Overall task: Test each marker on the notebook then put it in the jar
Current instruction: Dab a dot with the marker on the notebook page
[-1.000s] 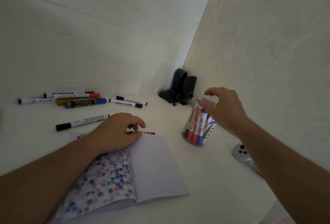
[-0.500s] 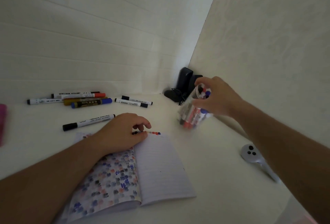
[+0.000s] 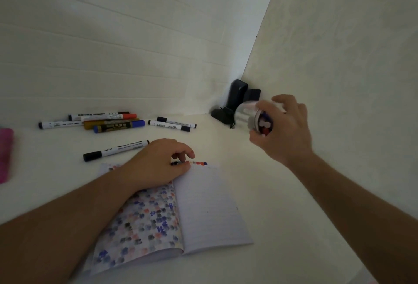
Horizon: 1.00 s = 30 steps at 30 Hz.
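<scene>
Right hand (image 3: 286, 134) grips jar (image 3: 253, 116) lifted off table (image 3: 260, 193), tipped sideways — marker ends visible inside. Left hand (image 3: 158, 163) rests on open notebook (image 3: 208, 206), fingers curled by colour dots (image 3: 200, 163). Loose markers (image 3: 108, 120) behind — one black-capped marker (image 3: 115, 149) nearer.

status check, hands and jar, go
Right hand grips jar, lifted and tipped, markers inside. Left hand rests on notebook. Loose markers on table, nothing blocking.
</scene>
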Motion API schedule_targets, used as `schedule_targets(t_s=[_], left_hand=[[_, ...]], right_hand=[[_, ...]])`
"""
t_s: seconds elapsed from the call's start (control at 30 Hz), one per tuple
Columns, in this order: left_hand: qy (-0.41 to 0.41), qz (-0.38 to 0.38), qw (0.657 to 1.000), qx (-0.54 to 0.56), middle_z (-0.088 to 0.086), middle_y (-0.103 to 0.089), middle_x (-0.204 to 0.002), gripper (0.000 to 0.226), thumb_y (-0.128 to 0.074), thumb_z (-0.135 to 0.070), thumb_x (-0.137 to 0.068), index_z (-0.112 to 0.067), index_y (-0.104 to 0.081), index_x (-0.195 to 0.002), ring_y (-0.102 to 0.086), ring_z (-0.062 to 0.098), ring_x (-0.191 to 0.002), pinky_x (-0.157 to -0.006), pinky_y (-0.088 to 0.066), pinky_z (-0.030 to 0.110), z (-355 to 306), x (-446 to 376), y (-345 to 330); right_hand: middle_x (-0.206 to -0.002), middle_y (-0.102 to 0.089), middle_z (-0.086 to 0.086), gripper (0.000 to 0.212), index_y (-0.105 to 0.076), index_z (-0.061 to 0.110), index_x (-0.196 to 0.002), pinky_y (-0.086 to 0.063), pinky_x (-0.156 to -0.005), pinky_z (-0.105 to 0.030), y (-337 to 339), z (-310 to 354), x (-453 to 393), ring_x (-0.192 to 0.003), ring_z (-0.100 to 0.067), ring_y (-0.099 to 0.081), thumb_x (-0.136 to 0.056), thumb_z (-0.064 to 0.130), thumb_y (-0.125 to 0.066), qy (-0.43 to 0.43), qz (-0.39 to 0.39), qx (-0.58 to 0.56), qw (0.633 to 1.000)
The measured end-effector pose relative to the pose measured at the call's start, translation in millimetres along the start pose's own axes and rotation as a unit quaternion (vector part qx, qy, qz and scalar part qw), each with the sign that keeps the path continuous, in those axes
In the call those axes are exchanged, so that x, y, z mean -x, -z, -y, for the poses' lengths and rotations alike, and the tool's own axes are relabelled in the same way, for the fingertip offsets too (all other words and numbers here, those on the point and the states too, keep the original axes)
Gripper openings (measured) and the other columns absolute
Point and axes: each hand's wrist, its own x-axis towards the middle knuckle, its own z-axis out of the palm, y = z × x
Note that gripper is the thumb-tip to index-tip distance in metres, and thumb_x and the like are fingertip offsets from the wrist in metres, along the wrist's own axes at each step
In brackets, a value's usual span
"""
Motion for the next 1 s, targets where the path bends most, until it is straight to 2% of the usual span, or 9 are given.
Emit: schedule_targets(t_s=[0.2,0.4,0.53,0.6,0.7,0.8,0.87,0.93,1.0], left_hand=[[0.003,0.004,1.000,-0.001,-0.024,-0.065,-0.098,0.021,-0.068,-0.039,-0.093,-0.048,-0.066,-0.112,-0.057,-0.010,-0.096,-0.076,-0.041,0.010,1.4,-0.7,-0.4],[0.003,0.002,1.000,-0.001,-0.024,-0.066,-0.098,0.021,-0.068,-0.039,-0.093,-0.048,-0.066,-0.111,-0.057,-0.009,-0.096,-0.076,-0.041,0.010,1.9,0.7,0.2],[0.003,0.003,1.000,0.002,-0.024,-0.066,-0.098,0.021,-0.069,-0.037,-0.093,-0.048,-0.066,-0.111,-0.057,-0.009,-0.095,-0.076,-0.040,0.010,0.7,0.5,0.3],[0.001,0.001,1.000,0.000,-0.024,-0.066,-0.097,0.021,-0.069,-0.037,-0.093,-0.048,-0.066,-0.111,-0.057,-0.009,-0.095,-0.077,-0.039,0.010,0.8,0.5,0.0],[0.003,0.001,1.000,-0.002,-0.024,-0.066,-0.097,0.021,-0.069,-0.037,-0.093,-0.047,-0.067,-0.111,-0.058,-0.008,-0.095,-0.077,-0.039,0.009,2.0,0.1,-0.1],[0.004,-0.002,1.000,-0.001,-0.024,-0.066,-0.097,0.022,-0.069,-0.038,-0.092,-0.048,-0.068,-0.111,-0.058,-0.008,-0.095,-0.078,-0.040,0.010,3.1,-0.7,-0.4],[0.005,0.000,1.000,-0.005,-0.025,-0.066,-0.097,0.021,-0.069,-0.039,-0.092,-0.048,-0.067,-0.111,-0.058,-0.009,-0.096,-0.077,-0.040,0.009,2.8,-0.9,-0.5],[0.007,0.002,1.000,-0.008,-0.025,-0.066,-0.097,0.021,-0.069,-0.039,-0.092,-0.048,-0.068,-0.111,-0.058,-0.009,-0.095,-0.079,-0.040,0.010,2.5,-0.9,-0.4],[0.009,0.001,1.000,-0.004,-0.025,-0.066,-0.097,0.021,-0.069,-0.038,-0.092,-0.048,-0.068,-0.111,-0.058,-0.009,-0.096,-0.079,-0.040,0.011,2.3,-0.5,0.1]], right_hand=[[-0.134,-0.050,-0.001,0.062,-0.064,0.036,-0.126,-0.060,-0.079,-0.047,0.9,10.6,-6.6,-0.108,-0.034,-0.055,-0.068,0.036,-0.087,-0.041,0.014,-0.046,0.998],[-0.136,-0.049,-0.001,0.064,-0.064,0.034,-0.127,-0.056,-0.080,-0.046,5.6,14.2,-11.2,-0.108,-0.036,-0.052,-0.067,0.036,-0.087,-0.018,0.029,-0.022,0.999],[-0.138,-0.045,0.004,0.069,-0.057,0.043,-0.132,-0.055,-0.083,-0.045,12.8,14.2,-17.8,-0.115,-0.031,-0.051,-0.069,0.041,-0.085,-0.048,0.102,-0.015,0.993],[-0.134,-0.045,0.008,0.070,-0.054,0.048,-0.136,-0.055,-0.086,-0.037,22.7,11.0,-28.6,-0.116,-0.024,-0.052,-0.073,0.042,-0.083,-0.093,0.160,-0.025,0.982],[-0.132,-0.051,0.005,0.072,-0.051,0.051,-0.145,-0.054,-0.067,-0.023,39.8,3.9,-50.2,-0.095,-0.015,-0.062,-0.080,0.034,-0.076,-0.180,0.270,-0.099,0.941],[-0.126,-0.064,-0.003,0.070,-0.050,0.050,-0.147,-0.053,-0.062,-0.025,43.8,2.3,-60.9,-0.085,-0.016,-0.069,-0.083,0.033,-0.075,-0.203,0.380,-0.075,0.900],[-0.115,-0.069,-0.005,0.060,-0.054,0.045,-0.141,-0.055,-0.058,-0.029,41.4,3.9,-63.5,-0.082,-0.023,-0.074,-0.085,0.040,-0.073,-0.226,0.401,-0.040,0.887],[-0.105,-0.070,-0.006,0.037,-0.061,0.031,-0.123,-0.056,-0.059,-0.033,39.4,7.9,-63.9,-0.081,-0.026,-0.072,-0.091,0.049,-0.066,-0.242,0.402,-0.002,0.883],[-0.100,-0.072,-0.009,0.045,-0.064,0.023,-0.113,-0.053,-0.062,-0.034,36.9,8.5,-64.9,-0.081,-0.027,-0.071,-0.097,0.063,-0.053,-0.246,0.408,0.022,0.879]])
